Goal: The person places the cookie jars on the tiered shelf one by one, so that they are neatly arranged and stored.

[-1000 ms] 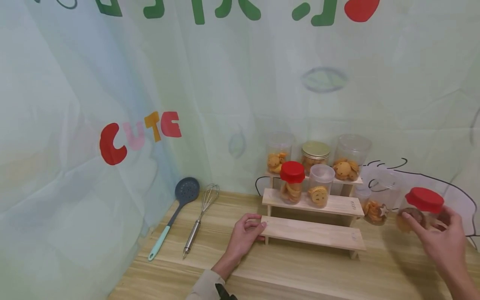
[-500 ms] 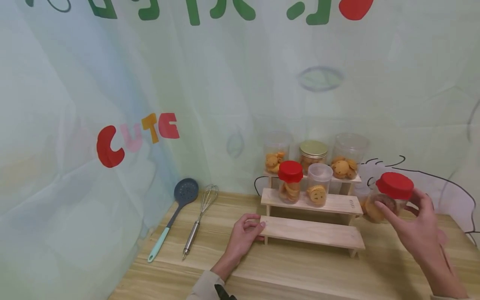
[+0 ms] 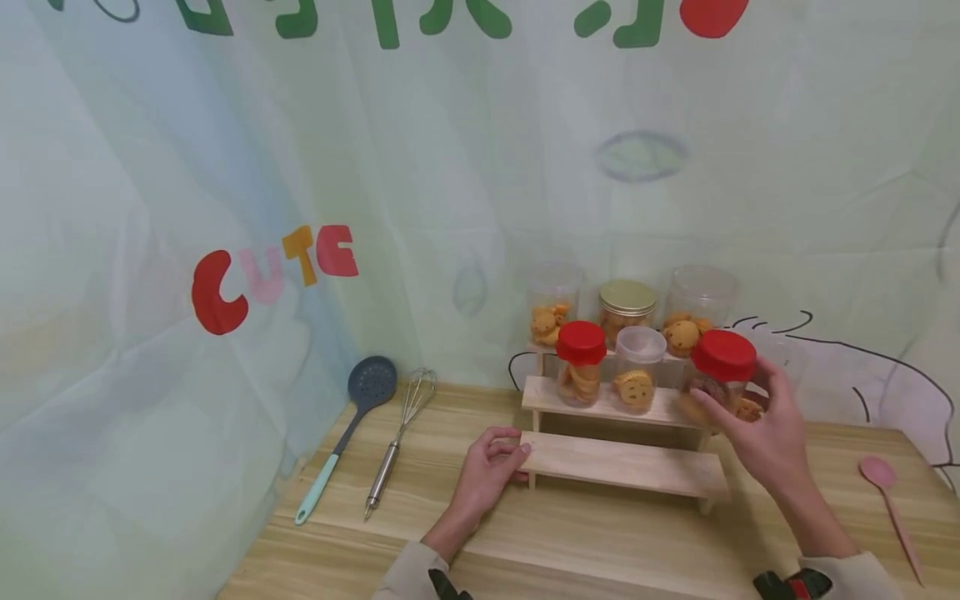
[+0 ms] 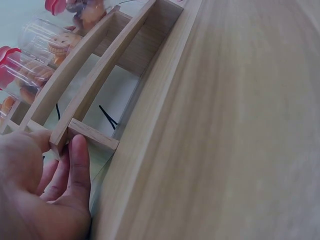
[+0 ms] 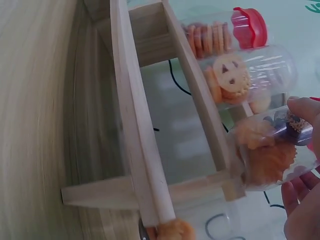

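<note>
My right hand (image 3: 772,433) grips a clear cookie jar with a red lid (image 3: 722,357), thumb in front and fingers behind. In the right wrist view the base of this jar (image 5: 267,152) is right at the edge of the middle step's right end. My left hand (image 3: 489,473) pinches the left end of the lowest step of a wooden tiered stand (image 3: 622,463). On the middle step stand another red-lidded jar (image 3: 581,367) and a clear-lidded jar (image 3: 639,371). The top step bears a gold-lidded jar (image 3: 627,302) between two clear jars, all with cookies.
A slotted skimmer (image 3: 372,383) and a whisk (image 3: 396,446) lie to the left on the wooden table (image 3: 570,546). At the right lies a pink spoon (image 3: 888,508). Another jar of cookies (image 3: 748,408) is partly hidden behind my right hand. A printed cloth (image 3: 465,167) hangs behind.
My right hand has carried the red-lidded jar leftward from the table's right side to the middle step's right end. The pink spoon has come into sight. My left hand stays put.
</note>
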`<state>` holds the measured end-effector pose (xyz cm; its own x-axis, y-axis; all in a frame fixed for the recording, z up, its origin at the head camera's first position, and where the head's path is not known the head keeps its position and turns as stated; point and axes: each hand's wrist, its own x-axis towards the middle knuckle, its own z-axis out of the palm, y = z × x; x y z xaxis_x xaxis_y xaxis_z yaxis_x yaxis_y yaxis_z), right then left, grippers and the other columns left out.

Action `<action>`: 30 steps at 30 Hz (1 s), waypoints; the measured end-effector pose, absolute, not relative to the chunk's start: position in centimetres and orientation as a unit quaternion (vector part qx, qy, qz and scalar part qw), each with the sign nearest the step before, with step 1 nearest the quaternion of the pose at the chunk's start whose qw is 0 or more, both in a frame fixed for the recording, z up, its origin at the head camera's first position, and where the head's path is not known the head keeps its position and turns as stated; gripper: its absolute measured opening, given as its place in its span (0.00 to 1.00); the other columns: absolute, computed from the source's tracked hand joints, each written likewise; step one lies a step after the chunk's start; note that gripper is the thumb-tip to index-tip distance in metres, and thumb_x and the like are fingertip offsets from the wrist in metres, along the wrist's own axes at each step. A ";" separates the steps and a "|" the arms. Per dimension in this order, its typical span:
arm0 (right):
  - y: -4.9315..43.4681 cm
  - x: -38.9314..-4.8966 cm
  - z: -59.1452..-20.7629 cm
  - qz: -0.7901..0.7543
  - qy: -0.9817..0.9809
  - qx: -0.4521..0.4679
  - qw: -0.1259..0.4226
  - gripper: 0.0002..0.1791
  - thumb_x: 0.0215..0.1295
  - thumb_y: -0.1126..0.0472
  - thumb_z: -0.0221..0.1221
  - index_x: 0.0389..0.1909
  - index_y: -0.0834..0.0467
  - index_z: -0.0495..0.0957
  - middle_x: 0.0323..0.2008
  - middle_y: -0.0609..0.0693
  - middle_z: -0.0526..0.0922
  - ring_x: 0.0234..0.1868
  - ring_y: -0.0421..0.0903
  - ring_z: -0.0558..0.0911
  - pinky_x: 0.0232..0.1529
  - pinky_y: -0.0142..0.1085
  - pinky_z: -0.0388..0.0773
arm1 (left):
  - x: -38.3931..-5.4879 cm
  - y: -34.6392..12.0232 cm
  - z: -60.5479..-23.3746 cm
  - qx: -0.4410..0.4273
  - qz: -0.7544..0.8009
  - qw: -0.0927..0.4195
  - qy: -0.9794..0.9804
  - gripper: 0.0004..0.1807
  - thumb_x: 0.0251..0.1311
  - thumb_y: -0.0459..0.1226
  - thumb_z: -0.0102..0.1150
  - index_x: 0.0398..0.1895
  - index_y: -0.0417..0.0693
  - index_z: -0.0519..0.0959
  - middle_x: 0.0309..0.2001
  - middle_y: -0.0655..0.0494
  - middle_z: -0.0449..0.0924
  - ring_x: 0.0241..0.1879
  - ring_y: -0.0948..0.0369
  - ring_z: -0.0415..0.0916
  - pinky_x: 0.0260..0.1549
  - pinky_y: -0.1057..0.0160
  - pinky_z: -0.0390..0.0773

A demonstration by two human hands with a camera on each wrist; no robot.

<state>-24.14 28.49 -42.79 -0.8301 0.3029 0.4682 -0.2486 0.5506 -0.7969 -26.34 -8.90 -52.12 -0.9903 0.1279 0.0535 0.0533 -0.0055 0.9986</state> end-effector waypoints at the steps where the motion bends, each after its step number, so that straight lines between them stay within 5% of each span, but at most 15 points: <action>1: 28.3 -24.4 -42.9 0.472 -0.833 -0.017 0.287 0.50 0.65 0.52 0.77 0.83 0.53 0.61 0.75 0.57 0.73 0.64 0.40 0.72 0.54 0.14 0.69 | -26.3 -8.9 -52.1 0.065 0.706 0.026 0.705 0.24 0.75 0.41 0.68 0.65 0.36 0.75 0.47 0.39 0.89 0.41 0.58 0.89 0.43 0.54 0.95; 14: 27.9 -25.4 -43.1 0.477 -0.836 -0.006 0.272 0.51 0.66 0.53 0.77 0.83 0.55 0.58 0.76 0.57 0.72 0.70 0.55 0.72 0.57 0.19 0.71 | -26.1 -8.9 -52.0 0.068 0.708 0.026 0.702 0.25 0.75 0.41 0.68 0.67 0.35 0.75 0.49 0.37 0.88 0.41 0.58 0.89 0.45 0.50 0.94; 22: 29.5 -24.5 -44.2 0.486 -0.829 0.029 0.276 0.43 0.74 0.55 0.70 0.84 0.50 0.59 0.74 0.53 0.72 0.65 0.32 0.71 0.55 0.10 0.70 | -26.3 -9.0 -52.2 0.062 0.705 0.028 0.706 0.25 0.75 0.41 0.69 0.66 0.37 0.76 0.47 0.42 0.89 0.40 0.60 0.89 0.45 0.51 0.94; 30: 32.8 -24.3 -44.3 0.520 -0.781 -0.023 0.346 0.27 0.78 0.63 0.64 0.74 0.56 0.72 0.56 0.31 0.80 0.58 0.29 0.78 0.54 0.12 0.73 | -26.3 -8.9 -52.1 0.062 0.706 0.027 0.705 0.24 0.75 0.40 0.68 0.65 0.36 0.76 0.47 0.41 0.89 0.40 0.60 0.89 0.43 0.55 0.94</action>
